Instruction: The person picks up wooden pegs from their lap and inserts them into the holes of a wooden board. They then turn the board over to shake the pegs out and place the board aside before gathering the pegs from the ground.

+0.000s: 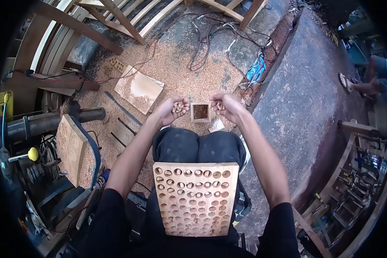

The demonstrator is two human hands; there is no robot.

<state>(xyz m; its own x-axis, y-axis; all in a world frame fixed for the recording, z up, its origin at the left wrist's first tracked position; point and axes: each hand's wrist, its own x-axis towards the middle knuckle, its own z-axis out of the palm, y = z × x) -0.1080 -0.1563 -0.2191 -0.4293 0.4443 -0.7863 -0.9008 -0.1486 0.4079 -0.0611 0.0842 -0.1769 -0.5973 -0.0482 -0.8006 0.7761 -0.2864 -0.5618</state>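
My left hand (170, 111) is curled palm up around several small pale wooden pieces (178, 107), at the left side of a small square wooden box (201, 121). On the box's other side, my right hand (230, 107) has its fingers closed over similar wooden pieces (219, 106). The box is open on top, and its inside looks dark brown. Across my lap rests a thick wooden board (193, 200) with rows of round holes. Some holes in its far rows have pale pieces in them; the nearer rows look like shallow round recesses.
Sawdust (180, 64) covers the floor. A flat wooden panel (139, 90) lies to the left, near a metal pipe (56, 122). Cables (202, 47) tangle ahead. A concrete ledge (296, 94) runs along the right, with a rack of clamps (352, 185) and another person's foot (346, 81) beyond.
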